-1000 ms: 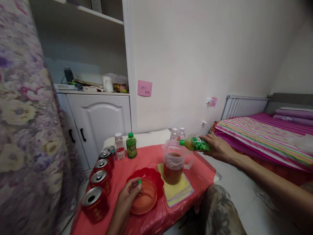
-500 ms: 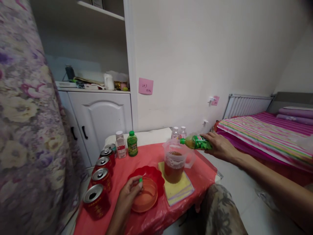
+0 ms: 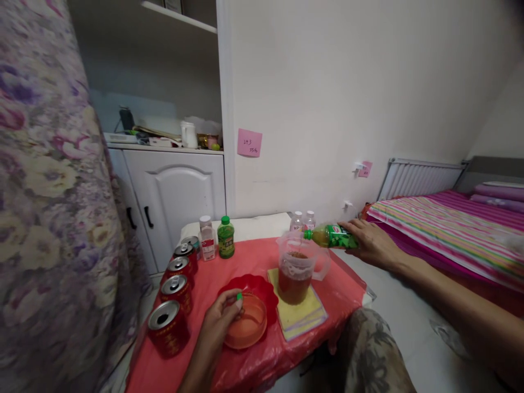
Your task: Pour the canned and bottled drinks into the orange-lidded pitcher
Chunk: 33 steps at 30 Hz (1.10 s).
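My right hand [image 3: 364, 240] is wrapped round a green-labelled drink bottle [image 3: 333, 236], tipped on its side with its mouth over the rim of a clear plastic pitcher [image 3: 321, 265]. Brown, foam-topped liquid [image 3: 293, 284] fills the pitcher's lower part. Under the pitcher lies a folded yellow cloth [image 3: 303, 319]. Between thumb and fingers, my left hand [image 3: 224, 314] pinches a small green bottle cap [image 3: 239, 296]. That hand is above an orange bowl [image 3: 248, 327], which overlaps a red scalloped dish [image 3: 268, 297].
Several red cans [image 3: 167, 327] line the left side of the red-covered table [image 3: 249, 254]. A capped green bottle [image 3: 226, 238] and a clear bottle [image 3: 207, 240] stand behind them. Two small bottles [image 3: 297, 221] are beyond the pitcher. A bed [image 3: 442, 218] is at right.
The whole view has shifted slightly, so things appear a little further right. The bottle stays tilted over the pitcher, and my left hand still pinches the cap.
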Tool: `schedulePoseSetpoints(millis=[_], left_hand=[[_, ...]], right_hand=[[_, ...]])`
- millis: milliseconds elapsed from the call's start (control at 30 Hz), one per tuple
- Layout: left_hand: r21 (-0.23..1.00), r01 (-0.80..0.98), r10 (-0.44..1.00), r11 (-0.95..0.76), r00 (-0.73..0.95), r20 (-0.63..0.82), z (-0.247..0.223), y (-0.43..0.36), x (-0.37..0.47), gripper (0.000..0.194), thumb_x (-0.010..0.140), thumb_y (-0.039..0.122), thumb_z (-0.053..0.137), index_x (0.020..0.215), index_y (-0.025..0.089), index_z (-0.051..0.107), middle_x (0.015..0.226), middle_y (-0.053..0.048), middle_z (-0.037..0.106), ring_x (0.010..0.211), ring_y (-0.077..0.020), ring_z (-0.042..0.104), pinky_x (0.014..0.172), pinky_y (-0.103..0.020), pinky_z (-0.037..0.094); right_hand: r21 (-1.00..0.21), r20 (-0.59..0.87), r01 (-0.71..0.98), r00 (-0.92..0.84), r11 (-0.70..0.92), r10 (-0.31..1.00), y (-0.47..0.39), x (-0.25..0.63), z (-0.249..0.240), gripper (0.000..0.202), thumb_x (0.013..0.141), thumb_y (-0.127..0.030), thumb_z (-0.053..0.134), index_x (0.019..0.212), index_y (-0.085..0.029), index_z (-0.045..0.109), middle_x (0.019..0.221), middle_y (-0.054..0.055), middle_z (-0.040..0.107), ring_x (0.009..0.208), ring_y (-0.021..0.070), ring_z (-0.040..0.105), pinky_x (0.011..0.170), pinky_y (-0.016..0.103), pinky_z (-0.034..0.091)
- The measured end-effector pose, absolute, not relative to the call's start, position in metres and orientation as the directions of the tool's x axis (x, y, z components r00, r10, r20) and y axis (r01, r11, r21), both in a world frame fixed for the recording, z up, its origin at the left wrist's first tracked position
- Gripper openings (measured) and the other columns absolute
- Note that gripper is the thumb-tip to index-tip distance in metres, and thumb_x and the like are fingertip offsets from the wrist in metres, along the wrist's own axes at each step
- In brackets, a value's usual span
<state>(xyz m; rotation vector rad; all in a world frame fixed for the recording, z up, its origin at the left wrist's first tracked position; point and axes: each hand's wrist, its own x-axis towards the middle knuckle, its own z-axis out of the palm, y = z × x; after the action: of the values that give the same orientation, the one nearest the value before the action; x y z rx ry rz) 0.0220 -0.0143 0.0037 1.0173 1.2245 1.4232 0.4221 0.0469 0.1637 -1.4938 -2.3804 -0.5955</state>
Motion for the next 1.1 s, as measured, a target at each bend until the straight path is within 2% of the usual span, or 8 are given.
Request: schedulePoseSetpoints(millis=[400, 600, 900, 1100], left_hand=[[0.99, -0.141, 0.981, -0.032, -0.193, 0.004, 0.002, -0.011, 0.021, 0.048, 0.059, 0.045, 0.081, 0.097, 0.016, 0.071, 0.081, -0.003, 0.071, 0.071, -0.0191, 0.064, 0.069, -0.03, 0.05], [0.989, -0.142, 0.981, -0.031, -0.195, 0.002, -0.001, -0.012, 0.021, 0.046, 0.061, 0.043, 0.081, 0.097, 0.016, 0.07, 0.083, -0.003, 0.071, 0.072, -0.0184, 0.064, 0.07, -0.029, 0.05], [0.989, -0.148, 0.982, -0.023, -0.188, -0.005, 0.001, -0.011, 0.022, 0.045, 0.062, 0.04, 0.08, 0.097, 0.016, 0.069, 0.088, -0.005, 0.071, 0.074, -0.0186, 0.064, 0.071, -0.03, 0.05], [0.988, -0.155, 0.982, -0.025, -0.187, -0.004, 0.0, -0.011, 0.022, 0.045, 0.063, 0.041, 0.079, 0.099, 0.016, 0.069, 0.089, -0.004, 0.07, 0.073, -0.0175, 0.064, 0.07, -0.029, 0.049]], right_hand=[[0.198, 0.434, 0.898, -0.44, 0.393, 0.786, 0.047, 0.423, 0.17, 0.056, 0.082, -0.032, 0.066, 0.135, -0.021, 0.05, 0.117, 0.013, 0.067, 0.104, 0.0326, 0.062, 0.082, 0.043, 0.048], [0.213, 0.437, 0.899, -0.438, 0.383, 0.785, 0.049, 0.425, 0.176, 0.06, 0.079, -0.03, 0.07, 0.135, -0.02, 0.05, 0.12, 0.014, 0.065, 0.107, 0.0333, 0.062, 0.087, 0.044, 0.049], [0.243, 0.45, 0.902, -0.431, 0.357, 0.782, 0.049, 0.427, 0.187, 0.057, 0.084, -0.031, 0.065, 0.136, -0.018, 0.05, 0.126, 0.017, 0.064, 0.109, 0.0348, 0.061, 0.087, 0.045, 0.05], [0.275, 0.461, 0.895, -0.444, 0.352, 0.768, 0.049, 0.427, 0.191, 0.058, 0.081, -0.03, 0.068, 0.135, -0.018, 0.052, 0.126, 0.017, 0.064, 0.108, 0.0354, 0.062, 0.086, 0.044, 0.051]])
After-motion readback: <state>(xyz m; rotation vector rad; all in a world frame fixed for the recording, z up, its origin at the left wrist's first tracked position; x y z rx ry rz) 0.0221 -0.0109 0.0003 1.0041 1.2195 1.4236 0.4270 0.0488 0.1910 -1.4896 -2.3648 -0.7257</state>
